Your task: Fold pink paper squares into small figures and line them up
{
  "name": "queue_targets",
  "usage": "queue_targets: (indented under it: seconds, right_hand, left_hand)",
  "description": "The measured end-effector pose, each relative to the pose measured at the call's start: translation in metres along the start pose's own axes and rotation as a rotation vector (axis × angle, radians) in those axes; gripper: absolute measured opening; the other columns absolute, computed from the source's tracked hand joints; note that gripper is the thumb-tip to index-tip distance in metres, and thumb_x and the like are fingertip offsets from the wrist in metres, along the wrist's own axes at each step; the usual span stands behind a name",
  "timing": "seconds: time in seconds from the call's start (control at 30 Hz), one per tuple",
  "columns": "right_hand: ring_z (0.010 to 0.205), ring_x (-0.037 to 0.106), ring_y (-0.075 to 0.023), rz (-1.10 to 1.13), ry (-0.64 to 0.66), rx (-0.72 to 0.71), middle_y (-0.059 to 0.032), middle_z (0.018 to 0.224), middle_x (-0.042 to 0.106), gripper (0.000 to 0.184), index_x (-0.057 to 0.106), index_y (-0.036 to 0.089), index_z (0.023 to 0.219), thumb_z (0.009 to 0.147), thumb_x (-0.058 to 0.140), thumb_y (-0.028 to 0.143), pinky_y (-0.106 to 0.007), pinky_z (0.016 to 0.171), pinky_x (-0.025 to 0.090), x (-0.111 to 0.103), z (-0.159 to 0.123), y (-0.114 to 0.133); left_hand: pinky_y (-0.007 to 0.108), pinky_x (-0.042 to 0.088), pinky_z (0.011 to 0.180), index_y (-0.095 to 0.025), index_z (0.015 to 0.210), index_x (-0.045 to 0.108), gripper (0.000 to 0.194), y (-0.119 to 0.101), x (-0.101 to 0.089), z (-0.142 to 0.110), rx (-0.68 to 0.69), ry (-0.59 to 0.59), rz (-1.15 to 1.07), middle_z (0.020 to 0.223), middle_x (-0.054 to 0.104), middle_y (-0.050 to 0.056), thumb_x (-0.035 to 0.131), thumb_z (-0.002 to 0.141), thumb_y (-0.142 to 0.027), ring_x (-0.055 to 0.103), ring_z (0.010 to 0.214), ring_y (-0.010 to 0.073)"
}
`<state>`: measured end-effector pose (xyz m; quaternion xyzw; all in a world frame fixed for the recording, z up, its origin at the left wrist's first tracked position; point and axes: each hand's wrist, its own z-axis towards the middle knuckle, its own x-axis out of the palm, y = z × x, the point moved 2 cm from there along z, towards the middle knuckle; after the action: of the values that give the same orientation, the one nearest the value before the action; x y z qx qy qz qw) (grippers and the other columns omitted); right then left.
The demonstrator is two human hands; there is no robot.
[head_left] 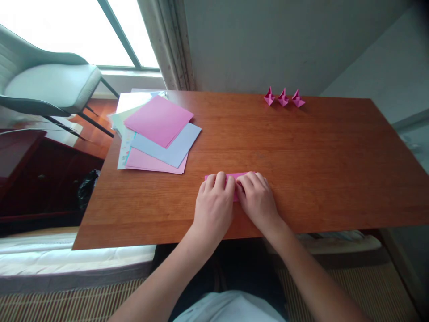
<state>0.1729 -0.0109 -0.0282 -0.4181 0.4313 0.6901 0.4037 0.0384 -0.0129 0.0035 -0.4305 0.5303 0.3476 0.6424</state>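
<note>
A folded piece of pink paper (236, 175) lies on the table near its front edge, mostly covered by my fingers. My left hand (214, 203) is closed on its left part, fingers curled and pressed down. My right hand (258, 199) grips the same paper from the right, with thumb and fingers bent together close to the left hand's thumb. Strips of pink show above and between the two hands. The exact fold under the fingers is hidden.
On the wooden table (335, 170), stacked sheets lie to the left: a dark pink sheet (159, 118), a pale blue sheet (182, 141) and light pink sheets (150, 163). Three small pink origami pieces (283, 97) stand along the back edge. A chair (50, 85) is beyond the left side.
</note>
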Motion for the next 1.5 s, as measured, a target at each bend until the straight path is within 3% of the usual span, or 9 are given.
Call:
queue_targets:
  seconds: [0.17,0.37,0.47,0.53,0.73,0.9,1.17,1.33,1.5]
  right_hand:
    - [0.087,0.053,-0.0239,0.025,0.008,0.006,-0.0063,0.089,0.063,0.017,0.057,0.022,0.086,0.101,0.050,0.024,-0.036,0.080,0.040,-0.001,0.002,0.001]
    - [0.086,0.053,-0.0240,0.039,0.001,0.006,-0.0063,0.089,0.064,0.014,0.057,0.021,0.088,0.100,0.051,0.022,-0.036,0.081,0.040,0.000,0.001,0.001]
    - [0.087,0.053,-0.0243,0.045,0.005,0.011,-0.0066,0.089,0.064,0.015,0.057,0.022,0.087,0.100,0.050,0.022,-0.037,0.081,0.041,-0.001,0.002,0.001]
    - [0.087,0.053,-0.0247,0.061,0.011,0.016,-0.0069,0.090,0.064,0.015,0.057,0.022,0.087,0.100,0.049,0.022,-0.037,0.081,0.041,-0.002,0.002,0.000]
    - [0.092,0.055,-0.0258,0.152,0.013,0.042,-0.0076,0.095,0.065,0.005,0.059,0.022,0.097,0.095,0.055,0.024,-0.039,0.084,0.042,-0.011,-0.002,0.004]
    - [0.096,0.054,-0.0292,0.055,0.045,0.050,-0.0113,0.106,0.064,0.027,0.060,0.019,0.115,0.093,0.060,0.035,-0.042,0.082,0.040,-0.015,-0.012,0.013]
    - [0.098,0.057,-0.0295,-0.014,-0.008,0.121,-0.0124,0.108,0.064,0.029,0.059,0.020,0.124,0.096,0.054,0.024,-0.044,0.084,0.045,-0.021,-0.036,-0.014]
    - [0.102,0.060,-0.0282,0.177,-0.068,0.184,-0.0120,0.110,0.065,0.031,0.056,0.021,0.127,0.096,0.055,0.024,-0.045,0.090,0.052,-0.029,-0.040,-0.032]
    - [0.109,0.063,-0.0277,0.270,-0.068,0.189,-0.0119,0.117,0.066,0.025,0.062,0.023,0.120,0.097,0.055,0.023,-0.046,0.093,0.055,-0.038,-0.036,-0.030]
  left_hand:
    - [0.044,0.051,0.092,-0.018,0.128,0.060,0.039,0.024,-0.007,-0.019,0.036,0.000,0.065,0.137,0.059,0.014,0.051,0.091,-0.009,0.056,0.118,0.0314]
    - [0.048,0.049,0.097,-0.015,0.134,0.060,0.043,0.046,-0.012,-0.044,-0.032,-0.095,0.137,0.136,0.062,0.015,0.050,0.092,-0.010,0.058,0.117,0.0337]
    - [0.048,0.043,0.110,-0.013,0.134,0.059,0.046,0.036,-0.011,-0.054,0.072,-0.174,0.050,0.139,0.062,0.015,0.049,0.089,-0.008,0.056,0.126,0.0314]
    - [0.047,0.037,0.119,-0.012,0.138,0.056,0.050,0.023,-0.007,-0.060,0.164,-0.144,-0.006,0.146,0.058,0.014,0.047,0.089,-0.007,0.051,0.136,0.0287]
    - [0.049,0.038,0.119,-0.007,0.145,0.049,0.059,0.006,0.007,-0.070,0.152,-0.034,-0.038,0.157,0.043,0.021,0.051,0.098,-0.042,0.039,0.148,0.0343]
    - [0.049,0.031,0.122,-0.007,0.151,0.043,0.073,0.009,0.009,-0.072,0.174,-0.007,-0.052,0.161,0.036,0.022,0.050,0.096,-0.055,0.031,0.151,0.0354]
    - [0.048,0.030,0.122,-0.007,0.151,0.042,0.072,0.009,0.010,-0.074,0.182,-0.011,-0.035,0.161,0.035,0.022,0.049,0.097,-0.054,0.031,0.151,0.0355]
    - [0.049,0.030,0.122,-0.007,0.152,0.041,0.072,0.009,0.010,-0.073,0.179,-0.012,-0.038,0.162,0.033,0.022,0.049,0.097,-0.053,0.031,0.151,0.0357]
    - [0.049,0.031,0.122,-0.007,0.151,0.041,0.071,0.009,0.009,-0.073,0.181,-0.022,-0.046,0.162,0.034,0.021,0.050,0.097,-0.051,0.031,0.151,0.0356]
